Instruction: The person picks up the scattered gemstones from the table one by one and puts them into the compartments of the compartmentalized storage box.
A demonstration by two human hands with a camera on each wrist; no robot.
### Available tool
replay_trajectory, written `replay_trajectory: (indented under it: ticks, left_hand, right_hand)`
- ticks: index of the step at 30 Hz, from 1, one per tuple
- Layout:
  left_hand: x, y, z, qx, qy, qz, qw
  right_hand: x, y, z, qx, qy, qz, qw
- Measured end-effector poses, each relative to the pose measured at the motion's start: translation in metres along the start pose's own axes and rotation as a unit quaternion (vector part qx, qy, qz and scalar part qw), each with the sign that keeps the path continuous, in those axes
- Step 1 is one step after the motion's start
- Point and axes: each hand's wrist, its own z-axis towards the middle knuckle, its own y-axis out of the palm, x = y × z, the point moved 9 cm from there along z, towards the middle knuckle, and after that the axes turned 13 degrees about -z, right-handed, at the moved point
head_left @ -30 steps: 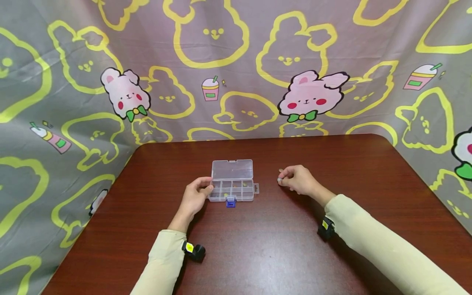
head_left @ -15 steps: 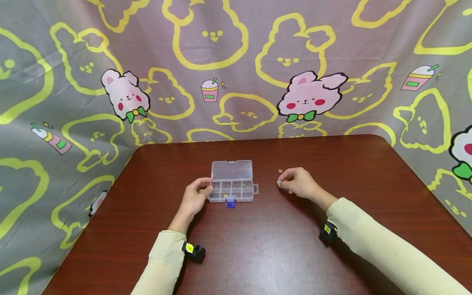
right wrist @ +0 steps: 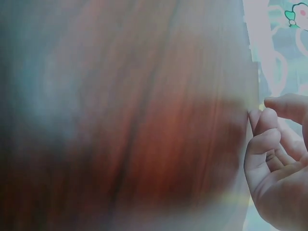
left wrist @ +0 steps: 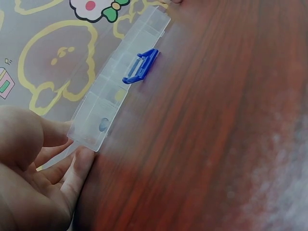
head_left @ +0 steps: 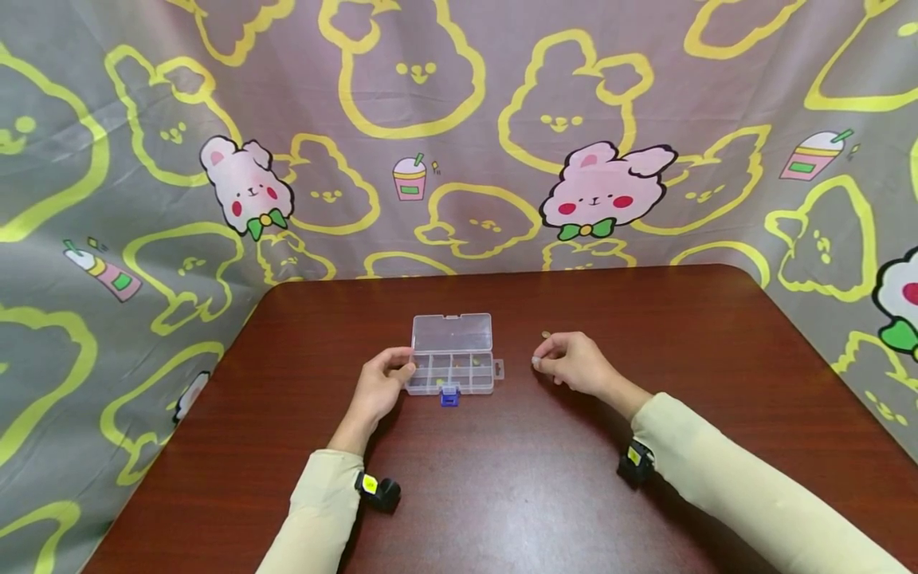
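A clear plastic compartment box (head_left: 461, 383) lies on the table with its lid (head_left: 452, 333) swung back and a blue latch (head_left: 449, 397) at the front. Small coloured pieces sit in some compartments; a bluish one (left wrist: 104, 124) shows through the wall in the left wrist view. My left hand (head_left: 380, 387) grips the box's left end between thumb and fingers. To the right of the box, my right hand (head_left: 575, 365) pinches a small pale piece (head_left: 535, 361) between thumb and fingertips, low over the table. Its exact kind I cannot tell.
A small tan, round piece (head_left: 546, 335) lies on the brown table (head_left: 459, 478) just behind my right hand. The box's hanging tab (head_left: 499, 369) sticks out on its right side. A patterned curtain (head_left: 473, 143) encloses the table's back and sides.
My right hand, with the small pale piece pinched in it, has shifted slightly left and nearer to me, away from the tan piece. My left hand keeps its grip on the box.
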Motion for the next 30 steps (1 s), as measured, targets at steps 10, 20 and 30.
replay_trajectory:
  ticks: [10, 20, 30]
  left_hand:
    - [-0.001, 0.0, 0.001, -0.001, 0.01, -0.008, 0.9999]
    - [0.007, 0.002, -0.003, -0.007, 0.011, -0.018, 0.9998]
    - [0.003, 0.001, -0.002, -0.003, 0.013, -0.011, 0.9999]
  right_hand:
    - [-0.019, 0.008, -0.003, 0.0, -0.015, 0.035, 0.999]
    - [-0.048, 0.019, -0.005, -0.003, -0.048, 0.051, 0.998]
    - [-0.074, 0.032, 0.0, -0.01, -0.071, 0.07, 0.995]
